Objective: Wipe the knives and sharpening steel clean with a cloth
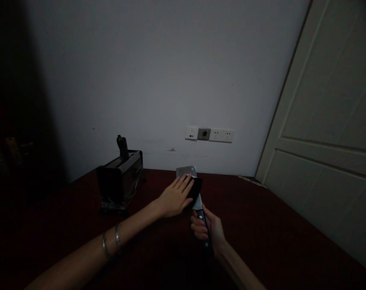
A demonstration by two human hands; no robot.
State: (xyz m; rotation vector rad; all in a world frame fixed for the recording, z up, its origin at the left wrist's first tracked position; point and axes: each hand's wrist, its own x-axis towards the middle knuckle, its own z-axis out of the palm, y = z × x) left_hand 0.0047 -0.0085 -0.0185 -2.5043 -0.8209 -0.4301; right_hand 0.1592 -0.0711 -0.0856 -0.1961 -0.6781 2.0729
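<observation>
My right hand (207,225) is wrapped around the black riveted handle of a cleaver (186,171), whose wide metal blade points away from me toward the wall. Over the middle of the blade lies a black cloth (195,188). My left hand (175,197) rests flat on the cloth and blade, fingers stretched out and slightly spread. What the left palm covers is hidden. To the left stands a dark knife block (121,181) with slots on top, and one black-handled tool (123,148) sticks up out of it.
The dark red tabletop (246,217) reaches back to a pale wall (158,80). Wall sockets (221,135) and a switch plate (191,133) sit above the table. A white panelled door (324,161) borders the right side. A thin strip (251,181) lies at the back right edge.
</observation>
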